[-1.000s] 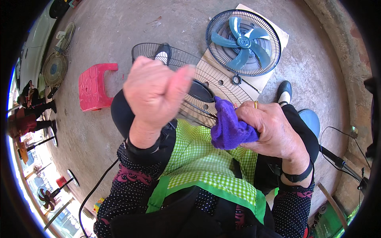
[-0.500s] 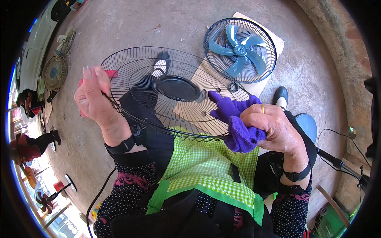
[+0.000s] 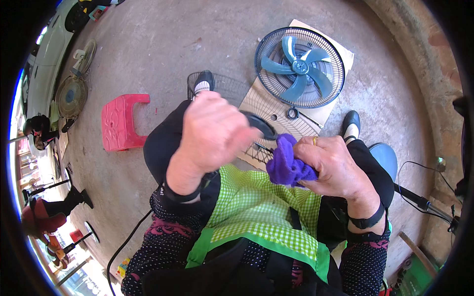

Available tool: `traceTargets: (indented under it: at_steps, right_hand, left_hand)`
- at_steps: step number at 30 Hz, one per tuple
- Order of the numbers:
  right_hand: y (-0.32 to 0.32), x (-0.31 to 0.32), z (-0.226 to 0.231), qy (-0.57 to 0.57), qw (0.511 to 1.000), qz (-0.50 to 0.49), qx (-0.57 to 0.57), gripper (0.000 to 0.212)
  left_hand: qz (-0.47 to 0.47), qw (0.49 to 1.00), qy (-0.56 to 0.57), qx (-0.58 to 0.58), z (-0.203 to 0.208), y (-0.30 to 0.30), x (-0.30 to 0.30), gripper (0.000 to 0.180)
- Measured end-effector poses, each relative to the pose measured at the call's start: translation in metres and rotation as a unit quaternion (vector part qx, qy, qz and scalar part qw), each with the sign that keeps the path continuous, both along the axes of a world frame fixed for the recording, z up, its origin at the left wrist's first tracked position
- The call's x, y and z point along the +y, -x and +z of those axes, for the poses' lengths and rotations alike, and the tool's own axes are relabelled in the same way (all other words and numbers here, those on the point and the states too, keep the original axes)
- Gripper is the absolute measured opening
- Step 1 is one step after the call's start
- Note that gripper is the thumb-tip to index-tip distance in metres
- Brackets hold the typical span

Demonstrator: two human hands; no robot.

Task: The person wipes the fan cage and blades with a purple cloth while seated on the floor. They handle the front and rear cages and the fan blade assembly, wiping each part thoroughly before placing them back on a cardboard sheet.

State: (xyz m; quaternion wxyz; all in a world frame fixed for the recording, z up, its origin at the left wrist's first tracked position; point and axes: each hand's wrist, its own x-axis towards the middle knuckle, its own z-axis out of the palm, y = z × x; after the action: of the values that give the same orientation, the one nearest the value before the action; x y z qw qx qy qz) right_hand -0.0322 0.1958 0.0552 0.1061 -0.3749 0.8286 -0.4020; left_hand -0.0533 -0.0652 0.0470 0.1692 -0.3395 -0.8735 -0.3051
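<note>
A purple cloth [image 3: 285,160] is bunched in my right hand [image 3: 328,160], its fingers closed round it. Next to the cloth is the black wire grille of a fan [image 3: 227,85]; it stands tilted between my knees, and my hands hide much of it. The cloth covers part of its near wires, and the grille's dark round centre [image 3: 260,125] shows between my hands. My left hand [image 3: 210,130] is raised in front of the grille, smeared by motion; whether its fingers grip the rim cannot be made out.
Ahead, a fan head with blue blades [image 3: 300,66] lies in its rear grille on cardboard [image 3: 340,61], a small black ring [image 3: 293,113] beside it. A red plastic stool [image 3: 116,123] stands left. More fans [image 3: 71,96], a car [image 3: 49,59] and a person [image 3: 44,217] are farther left.
My left hand has swung right and inward, from the grille's left edge to in front of it. The grille has turned and tilted. My right hand keeps the cloth, shifted slightly left.
</note>
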Motion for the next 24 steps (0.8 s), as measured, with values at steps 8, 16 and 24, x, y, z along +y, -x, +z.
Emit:
traceTargets:
  at_steps: [8, 16, 24]
  right_hand:
    - [-0.015, -0.023, -0.005, 0.051, 0.997, -0.021, 0.051, 0.019]
    - [-0.009, -0.01, -0.008, 0.061, 0.994, 0.04, 0.08, 0.023]
    - [0.002, -0.004, -0.013, 0.009, 0.988, 0.057, 0.142, 0.025]
  left_hand:
    - [0.051, 0.99, -0.056, 0.117, -0.002, -0.019, 0.013, 0.039]
    - [0.185, 0.945, -0.204, 0.179, 0.021, -0.018, -0.031, 0.064]
    - [0.158, 0.93, -0.253, 0.215, 0.023, -0.007, -0.071, 0.056]
